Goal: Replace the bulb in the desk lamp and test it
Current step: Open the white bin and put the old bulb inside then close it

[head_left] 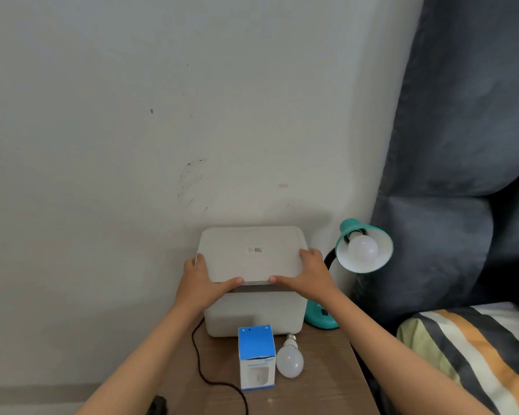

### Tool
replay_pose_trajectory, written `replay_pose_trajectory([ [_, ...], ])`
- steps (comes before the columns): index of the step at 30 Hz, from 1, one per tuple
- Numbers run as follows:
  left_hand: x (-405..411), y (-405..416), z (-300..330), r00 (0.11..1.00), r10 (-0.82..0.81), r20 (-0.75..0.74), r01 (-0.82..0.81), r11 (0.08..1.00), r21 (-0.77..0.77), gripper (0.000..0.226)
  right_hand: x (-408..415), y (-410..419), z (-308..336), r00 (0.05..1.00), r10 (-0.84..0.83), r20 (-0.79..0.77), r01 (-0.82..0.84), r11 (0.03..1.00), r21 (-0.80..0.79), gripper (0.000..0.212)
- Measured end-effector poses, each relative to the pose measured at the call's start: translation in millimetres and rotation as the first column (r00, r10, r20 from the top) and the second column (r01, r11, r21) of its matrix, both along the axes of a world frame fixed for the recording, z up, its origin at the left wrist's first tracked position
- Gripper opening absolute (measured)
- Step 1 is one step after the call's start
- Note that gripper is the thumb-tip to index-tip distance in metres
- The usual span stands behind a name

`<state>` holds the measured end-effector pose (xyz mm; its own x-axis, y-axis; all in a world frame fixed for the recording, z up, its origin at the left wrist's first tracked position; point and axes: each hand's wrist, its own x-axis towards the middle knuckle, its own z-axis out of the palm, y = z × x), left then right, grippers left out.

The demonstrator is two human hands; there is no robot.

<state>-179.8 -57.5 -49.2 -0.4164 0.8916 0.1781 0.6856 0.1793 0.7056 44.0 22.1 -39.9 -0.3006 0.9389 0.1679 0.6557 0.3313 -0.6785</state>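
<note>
A teal desk lamp (346,232) stands at the back right of the wooden bedside table (321,381), with a white bulb (363,248) in its shade, unlit. A loose white bulb (289,359) lies on the table beside an upright blue and white bulb box (256,357). Behind them sits a white storage bin (253,314). Its white lid (250,253) is tilted up at the front edge. My left hand (203,280) grips the lid's front left corner and my right hand (307,275) grips its front right corner.
A black cord (206,375) loops across the table's left side to a dark plug at the bottom edge. A grey padded headboard (450,175) and a striped pillow (474,351) fill the right. A pale wall stands close behind the bin.
</note>
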Motion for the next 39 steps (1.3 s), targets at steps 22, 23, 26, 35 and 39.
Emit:
replay_pose_trajectory([
  [22, 155.3, -229.1, -106.2, 0.997, -0.079, -0.001, 0.078, 0.992, -0.101, 0.106, 166.7, -233.9, -101.1, 0.984, -0.038, 0.173, 0.04, 0.999, -0.008, 0.108],
  [23, 160.2, -233.5, -114.2, 0.996, -0.084, 0.009, 0.085, 0.988, -0.128, 0.106, 171.2, -238.5, -108.6, 0.986, -0.032, 0.164, 0.037, 0.999, -0.025, 0.112],
  [26, 171.4, -246.7, -134.0, 0.994, -0.106, 0.023, 0.108, 0.974, -0.199, 0.104, 181.5, -251.6, -132.1, 0.988, -0.01, 0.152, 0.026, 0.995, -0.099, 0.109],
  [35, 175.5, -243.5, -149.8, 0.981, -0.156, -0.118, 0.128, 0.967, -0.221, 0.104, 185.9, -255.7, -157.7, 0.99, -0.019, 0.141, 0.046, 0.981, -0.186, 0.109],
  [39, 174.1, -234.6, -148.4, 0.983, -0.153, -0.104, 0.132, 0.974, -0.186, 0.101, 184.7, -251.2, -155.4, 0.991, -0.059, 0.117, 0.081, 0.978, -0.194, 0.109],
])
